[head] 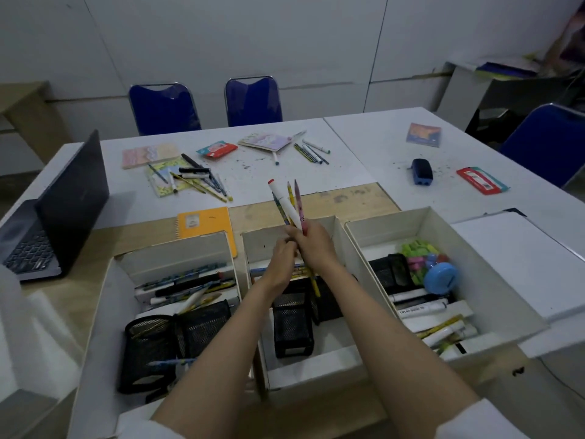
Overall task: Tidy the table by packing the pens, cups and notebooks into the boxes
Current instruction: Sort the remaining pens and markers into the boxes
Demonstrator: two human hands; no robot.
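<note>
The counter [364, 144] is white, and along its near edge stand three open boxes. The left box [104, 312] already holds a heap of pens and two black mesh cups. The middle box [340, 236] has mesh cups and a few pens at its far end. The right box [493, 274] holds markers, a mesh cup and bright erasers.

Much is left, as I judge it. An orange notebook [207, 224] lies just behind the left box, partly under its far wall. Toward the far edge lie a pink notebook [148, 155], a yellow-green one [166, 179] with loose pens [202, 180] scattered across it, a pale notebook [266, 141] with more pens [311, 150] beside it, and a small notebook [423, 134] at the far right. So the packing looks roughly half done.

Over the middle box both hands meet. The right hand [313, 245] has its grip curled round a bunch of pens [289, 204] pointing up and away. The left hand [283, 251] pinches the bunch's lower part, seemingly squaring it before it goes in.
</note>
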